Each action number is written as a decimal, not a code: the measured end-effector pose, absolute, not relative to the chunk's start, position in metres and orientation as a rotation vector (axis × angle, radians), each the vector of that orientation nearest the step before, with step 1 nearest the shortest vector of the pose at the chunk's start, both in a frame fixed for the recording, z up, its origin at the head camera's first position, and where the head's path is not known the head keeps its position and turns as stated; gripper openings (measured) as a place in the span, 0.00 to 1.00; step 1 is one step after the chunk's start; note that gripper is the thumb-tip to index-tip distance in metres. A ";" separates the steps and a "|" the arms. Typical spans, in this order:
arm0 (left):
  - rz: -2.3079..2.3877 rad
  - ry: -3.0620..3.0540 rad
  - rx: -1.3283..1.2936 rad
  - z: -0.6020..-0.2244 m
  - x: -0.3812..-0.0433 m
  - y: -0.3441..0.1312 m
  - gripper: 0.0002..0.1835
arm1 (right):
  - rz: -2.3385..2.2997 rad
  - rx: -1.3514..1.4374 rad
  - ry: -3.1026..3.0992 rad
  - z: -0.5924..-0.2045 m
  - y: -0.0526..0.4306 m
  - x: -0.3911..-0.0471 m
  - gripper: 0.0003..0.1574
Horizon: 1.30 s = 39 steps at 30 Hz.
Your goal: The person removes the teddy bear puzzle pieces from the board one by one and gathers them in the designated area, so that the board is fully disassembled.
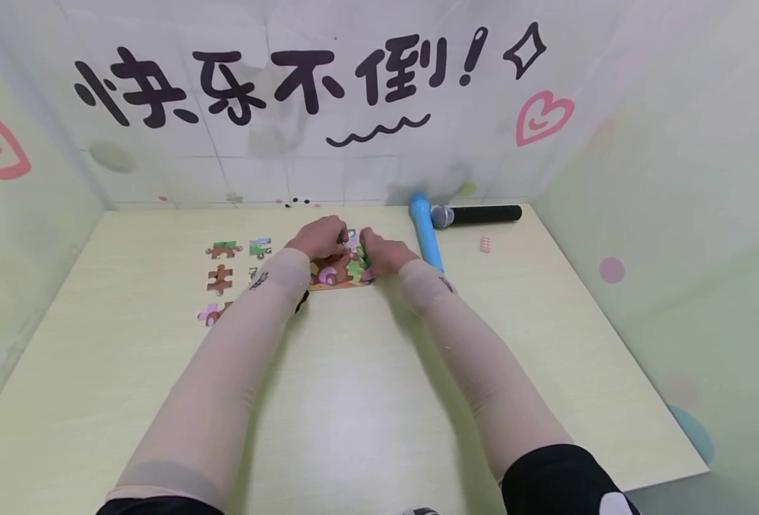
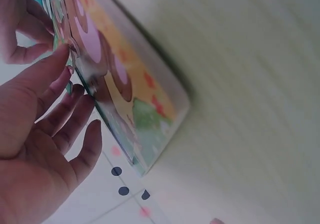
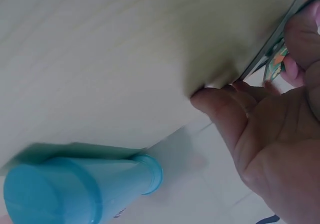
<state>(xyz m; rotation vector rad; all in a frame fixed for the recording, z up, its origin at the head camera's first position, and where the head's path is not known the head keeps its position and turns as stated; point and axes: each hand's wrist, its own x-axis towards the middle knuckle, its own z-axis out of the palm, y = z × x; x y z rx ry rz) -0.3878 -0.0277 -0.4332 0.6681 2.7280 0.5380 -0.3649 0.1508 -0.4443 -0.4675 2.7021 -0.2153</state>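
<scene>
A jigsaw board [image 1: 335,287] with brown, pink and green cartoon pictures lies near the back of the table. My left hand [image 1: 320,237] is over its left part, pinching a small puzzle piece [image 2: 70,86] between thumb and fingers; the piece shows mostly edge-on. At the board's right side, my right hand [image 1: 388,252] holds the edge, its thumb on top and its fingers round the far corner [image 3: 240,81]. A tilted green and orange piece [image 3: 276,63] shows between the hands in the right wrist view. My hands hide much of the picture.
Several loose pieces, such as a brown one [image 1: 220,279], lie left of the board, some behind the left forearm. Right of it are a blue microphone [image 1: 425,232], a black microphone [image 1: 485,214] and a small pink item [image 1: 485,244]. A wall [image 1: 289,172] closes the back.
</scene>
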 end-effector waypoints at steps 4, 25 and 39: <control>0.567 2.738 0.618 -0.431 -0.386 -0.028 0.10 | -0.239 -0.545 2.708 -0.445 0.153 -0.363 0.46; 0.663 2.733 0.537 -0.438 -0.391 -0.040 0.10 | -0.255 -0.607 2.718 -0.445 0.146 -0.356 0.32; 0.574 2.747 0.607 -0.441 -0.397 -0.030 0.05 | -0.267 -0.525 2.710 -0.442 0.156 -0.360 0.31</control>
